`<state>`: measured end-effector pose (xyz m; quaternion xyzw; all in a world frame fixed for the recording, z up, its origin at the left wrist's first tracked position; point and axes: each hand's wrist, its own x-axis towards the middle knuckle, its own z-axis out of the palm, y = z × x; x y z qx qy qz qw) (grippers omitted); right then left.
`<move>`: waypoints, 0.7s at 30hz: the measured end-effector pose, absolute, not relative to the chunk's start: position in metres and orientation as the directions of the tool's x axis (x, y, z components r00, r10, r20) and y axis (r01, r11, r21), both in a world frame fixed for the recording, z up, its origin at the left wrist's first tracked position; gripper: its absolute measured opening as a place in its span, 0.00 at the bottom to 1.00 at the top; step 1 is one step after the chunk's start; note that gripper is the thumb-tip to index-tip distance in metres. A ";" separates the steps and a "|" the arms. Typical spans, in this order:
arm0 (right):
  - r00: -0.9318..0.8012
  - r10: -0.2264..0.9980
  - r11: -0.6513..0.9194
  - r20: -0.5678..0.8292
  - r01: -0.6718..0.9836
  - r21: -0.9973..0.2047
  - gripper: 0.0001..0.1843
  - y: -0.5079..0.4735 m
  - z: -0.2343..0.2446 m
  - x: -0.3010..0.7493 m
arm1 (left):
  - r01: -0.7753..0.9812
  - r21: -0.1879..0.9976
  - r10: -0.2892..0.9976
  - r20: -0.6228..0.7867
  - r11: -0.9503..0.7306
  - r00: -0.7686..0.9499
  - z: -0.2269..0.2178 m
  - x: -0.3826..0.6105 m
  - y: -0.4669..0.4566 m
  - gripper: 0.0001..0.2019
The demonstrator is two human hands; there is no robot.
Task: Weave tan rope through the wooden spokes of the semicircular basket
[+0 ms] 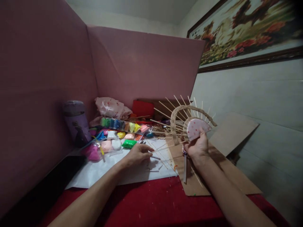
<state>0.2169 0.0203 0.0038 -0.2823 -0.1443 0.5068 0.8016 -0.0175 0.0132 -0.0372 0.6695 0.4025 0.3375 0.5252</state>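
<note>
My right hand (pixel 197 146) is closed on a half-round woven fan frame, its thumb lying on the white cloth centre with red dots (pixel 196 128). Thin pale sticks radiate from that centre, and a band of twisted brown cord (pixel 174 121) weaves through them in an arc. At the lower left of the frame, my left hand (pixel 138 154) has its fingertips pinched together at the outer end of one thin stick (pixel 167 147). Loose sticks (pixel 163 162) and small strips lie on white paper (pixel 106 168) just beyond the left fingers. The right fingers behind the frame are hidden.
Colourful clay packets (pixel 129 144) and a purple tumbler (pixel 77 123) stand at the left. Brown cardboard (pixel 227 175) lies under my right forearm on the red cloth (pixel 146 201). Pink panels (pixel 142 66) close off the back and left; a dark flat object (pixel 63 173) lies front left.
</note>
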 end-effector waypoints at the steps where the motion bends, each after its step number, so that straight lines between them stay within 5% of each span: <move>1: 0.437 0.897 0.315 -0.061 -0.732 -0.604 0.11 0.022 0.002 0.218 | 0.199 0.973 0.894 0.020 -0.121 0.447 -0.037 -0.017 0.013 0.15; 6: 0.364 0.915 0.394 0.175 -0.711 -0.582 0.17 0.026 -0.003 0.215 | 0.264 0.956 0.897 -0.004 -0.126 0.442 -0.030 -0.019 0.009 0.14; 12: 0.562 0.816 0.535 0.138 -0.641 -0.550 0.17 0.029 0.002 0.222 | 0.488 0.856 0.832 -0.143 -0.168 0.536 -0.007 -0.039 0.018 0.15; 16: 0.696 0.672 0.698 0.252 -0.484 -0.527 0.14 0.030 0.008 0.231 | 0.685 0.647 0.853 -0.100 -0.335 0.512 0.014 -0.052 0.038 0.10; 18: 0.743 0.598 0.761 0.301 -0.409 -0.504 0.13 0.032 0.009 0.234 | 0.843 0.386 0.917 0.024 -0.376 0.398 0.028 -0.058 0.050 0.08; 21: 0.790 0.518 0.812 0.328 -0.334 -0.478 0.12 0.034 0.009 0.236 | 0.906 0.272 0.944 0.149 -0.325 0.294 0.060 -0.070 0.065 0.06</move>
